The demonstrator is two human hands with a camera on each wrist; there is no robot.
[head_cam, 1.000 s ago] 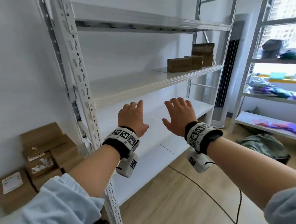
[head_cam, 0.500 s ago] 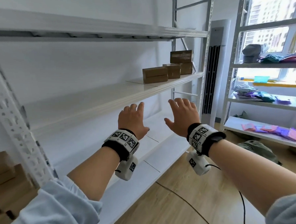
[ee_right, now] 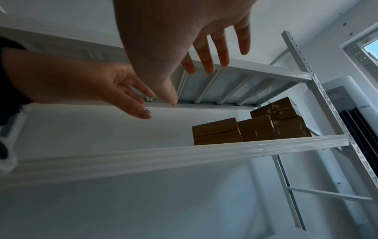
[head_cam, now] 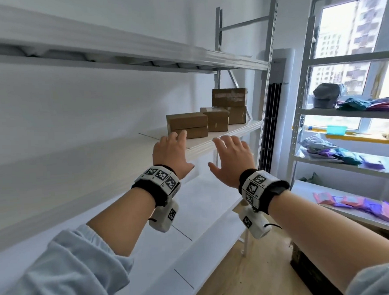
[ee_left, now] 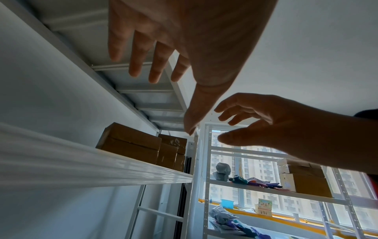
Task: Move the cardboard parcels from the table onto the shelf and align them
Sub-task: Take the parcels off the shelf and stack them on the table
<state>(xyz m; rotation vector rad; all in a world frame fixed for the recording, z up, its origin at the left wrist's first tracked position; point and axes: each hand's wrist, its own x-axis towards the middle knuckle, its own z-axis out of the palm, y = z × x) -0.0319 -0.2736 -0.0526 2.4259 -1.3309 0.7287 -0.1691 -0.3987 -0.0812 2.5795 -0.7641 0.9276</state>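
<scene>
Where the white shelf (head_cam: 222,138) meets its far upright, cardboard parcels (head_cam: 210,121) sit.

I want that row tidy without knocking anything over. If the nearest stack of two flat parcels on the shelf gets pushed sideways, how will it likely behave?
The nearest stack is low and wide, so tipping seems unlikely. Its top parcel merely rests on the lower one, so a high push may slide it off line. The white shelf looks smooth; it should slide readily. Both hands are open.

Matt brown cardboard parcels (head_cam: 187,125) sit on a smooth, glossy white metal shelf (head_cam: 224,135) above wood-look flooring (head_cam: 252,277).
</scene>
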